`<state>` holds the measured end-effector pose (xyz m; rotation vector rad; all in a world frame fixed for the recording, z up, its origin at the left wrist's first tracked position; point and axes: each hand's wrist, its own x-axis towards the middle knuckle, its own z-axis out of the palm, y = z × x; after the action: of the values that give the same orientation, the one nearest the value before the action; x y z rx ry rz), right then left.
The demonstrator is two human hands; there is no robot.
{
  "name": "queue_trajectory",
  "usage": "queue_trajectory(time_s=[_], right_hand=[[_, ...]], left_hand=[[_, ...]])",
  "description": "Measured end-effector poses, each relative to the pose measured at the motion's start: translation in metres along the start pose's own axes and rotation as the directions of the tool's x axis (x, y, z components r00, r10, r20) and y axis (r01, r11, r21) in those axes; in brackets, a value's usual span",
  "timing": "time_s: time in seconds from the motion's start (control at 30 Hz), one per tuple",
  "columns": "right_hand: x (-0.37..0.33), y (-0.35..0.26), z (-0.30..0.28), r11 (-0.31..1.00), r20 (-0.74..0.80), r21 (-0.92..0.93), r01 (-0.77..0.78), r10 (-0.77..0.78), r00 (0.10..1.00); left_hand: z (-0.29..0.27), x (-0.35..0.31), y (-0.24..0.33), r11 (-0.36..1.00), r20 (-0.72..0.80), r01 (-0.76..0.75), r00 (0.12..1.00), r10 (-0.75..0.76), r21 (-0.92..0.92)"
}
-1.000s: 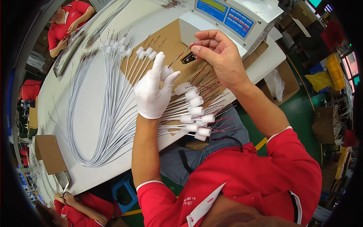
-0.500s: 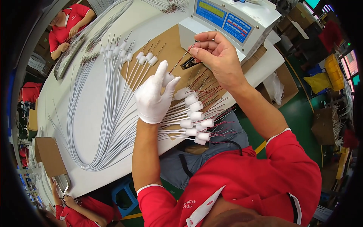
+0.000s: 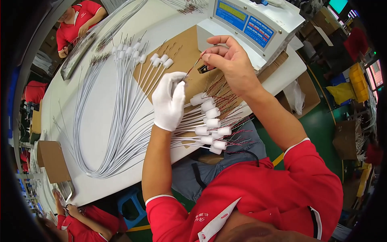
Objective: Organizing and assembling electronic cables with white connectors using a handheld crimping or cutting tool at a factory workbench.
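- Two hands work one thin wire [image 3: 192, 68] above a brown cardboard sheet [image 3: 185, 60] on the white table [image 3: 92, 121].
- Doing this step well, by my judgement, means keeping the wire taut between the two grips and its bare end square to the grey machine [image 3: 258, 28], so the strands do not splay.
- Right hand [image 3: 229, 64], bare: fingers curled together, thumb and forefinger pinching the upper end of the wire just in front of the machine's lower edge.
- Left hand [image 3: 169, 101], in a white glove: fingers pressed together and pointing up, fingertips gripping the lower part of the same wire.
- Just beside the gloved hand lies a fan of white connector caps [image 3: 209, 121] with red wire ends sticking out toward the person's lap.
- Long grey cables [image 3: 117, 133] loop from those caps across the table to a second row of white caps [image 3: 141, 56] near the cardboard's far corner.
- Other people in red sleeves [image 3: 76, 24] work at the table's edges, well apart.
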<state>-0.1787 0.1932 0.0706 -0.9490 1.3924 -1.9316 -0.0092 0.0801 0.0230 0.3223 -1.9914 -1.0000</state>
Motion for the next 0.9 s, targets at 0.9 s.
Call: queue_trajectory(time_s=[0.9], right_hand=[[-0.016, 0.002, -0.006, 0.788, 0.199, -0.550, 0.276, -0.198, 0.960]], left_hand=[[-0.013, 0.008, -0.003, 0.847, 0.137, 0.447, 0.894, -0.426, -0.287]])
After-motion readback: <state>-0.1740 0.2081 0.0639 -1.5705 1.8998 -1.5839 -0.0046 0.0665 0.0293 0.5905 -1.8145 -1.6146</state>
